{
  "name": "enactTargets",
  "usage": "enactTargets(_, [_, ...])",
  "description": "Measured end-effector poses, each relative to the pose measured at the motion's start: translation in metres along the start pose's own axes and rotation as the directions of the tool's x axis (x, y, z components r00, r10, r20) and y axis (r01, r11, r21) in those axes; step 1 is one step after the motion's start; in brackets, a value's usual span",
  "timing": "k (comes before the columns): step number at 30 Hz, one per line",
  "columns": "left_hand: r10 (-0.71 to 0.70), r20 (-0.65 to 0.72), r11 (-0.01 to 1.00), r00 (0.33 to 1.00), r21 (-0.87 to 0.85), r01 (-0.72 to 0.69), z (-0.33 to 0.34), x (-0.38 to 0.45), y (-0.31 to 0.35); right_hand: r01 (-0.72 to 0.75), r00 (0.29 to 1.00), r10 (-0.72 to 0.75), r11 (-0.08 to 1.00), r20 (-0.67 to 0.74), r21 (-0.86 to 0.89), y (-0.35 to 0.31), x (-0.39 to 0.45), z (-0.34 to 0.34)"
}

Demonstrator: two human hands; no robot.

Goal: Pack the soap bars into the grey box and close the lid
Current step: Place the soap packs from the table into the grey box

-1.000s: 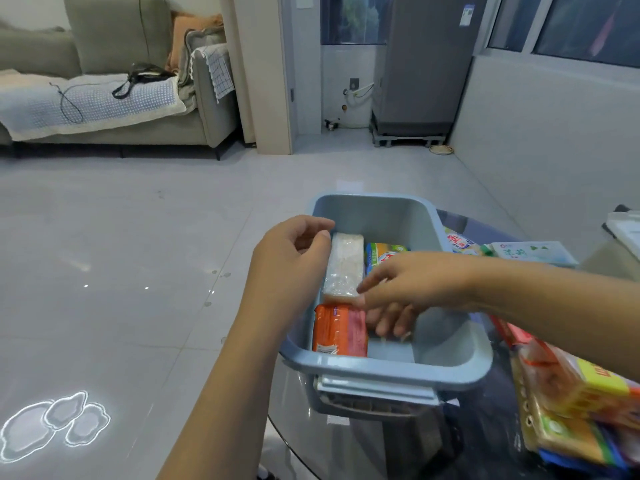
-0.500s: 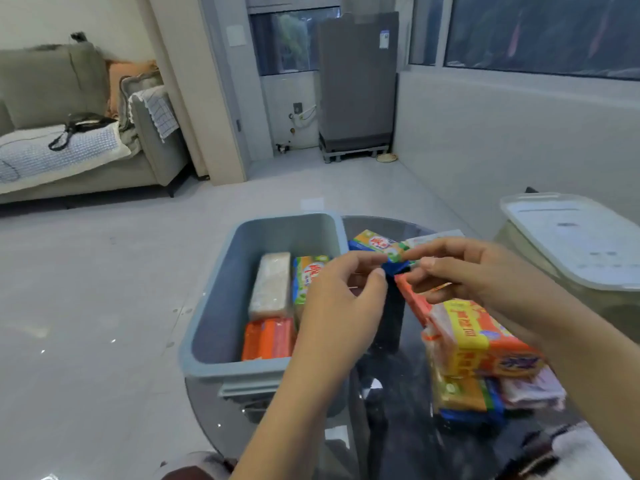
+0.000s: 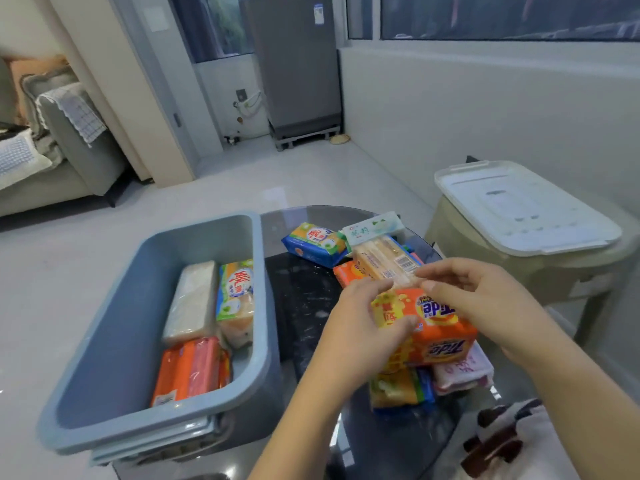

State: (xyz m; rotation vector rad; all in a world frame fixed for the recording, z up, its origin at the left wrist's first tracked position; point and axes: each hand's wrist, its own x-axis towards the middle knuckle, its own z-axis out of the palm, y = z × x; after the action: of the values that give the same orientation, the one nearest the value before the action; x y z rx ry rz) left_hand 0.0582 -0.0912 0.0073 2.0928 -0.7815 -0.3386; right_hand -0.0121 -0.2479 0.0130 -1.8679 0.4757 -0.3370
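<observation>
Since half a second earlier, both hands had been shifted from the blue-wrapped bar at the top of the pile down to the orange Tide pack in the right centre of the frame. That pack was clasped from its left side by the left hand, thumb laid across its top, while the right hand was curled over its far edge, fingertips pinched at the seam where it met a clear-wrapped pale bar just behind it. Whether the pack had been lifted off the pile could not be told.

Around it, more soap bars were heaped on the dark glass table: a blue-and-green bar, a white-and-green one, a yellow-and-blue bar and a pink-printed white one beneath.

To the left, the grey box stood open at the table's edge, with three bars inside along its right wall: a white bar, a green-and-yellow bar beside it, and an orange bar nearest the camera. A flat pale panel, possibly the lid, was seen tucked under the box.

At the right of the frame a beige bin with a translucent lid was seen.
</observation>
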Motion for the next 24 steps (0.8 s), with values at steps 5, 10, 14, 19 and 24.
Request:
enactTargets(5, [-0.036,0.173,0.998,0.984,-0.043,0.044,0.001,0.004,-0.018,-0.024,0.997,0.042,0.971,0.07,-0.239,0.013,0.003,-0.011])
enactTargets(10, [-0.042,0.071,0.987,0.997,-0.151,0.052,0.003,0.004,-0.019,-0.048,0.978,0.086,0.979,0.188,-0.196,0.017,0.003,-0.021])
enactTargets(14, [-0.136,0.017,0.932,0.991,-0.338,0.133,0.003,-0.003,-0.013,-0.06,0.979,0.061,0.998,0.193,-0.01,0.017,0.001,-0.024])
enactTargets(19, [-0.15,-0.116,0.882,0.982,-0.464,0.08,-0.013,-0.021,0.006,0.034,0.992,-0.056,0.983,0.116,0.179,-0.001,-0.007,-0.017])
enactTargets(24, [-0.077,-0.287,0.852,0.955,-0.517,-0.087,-0.045,-0.043,0.033,0.094,0.992,-0.119,0.932,0.05,0.351,-0.03,-0.015,0.007])
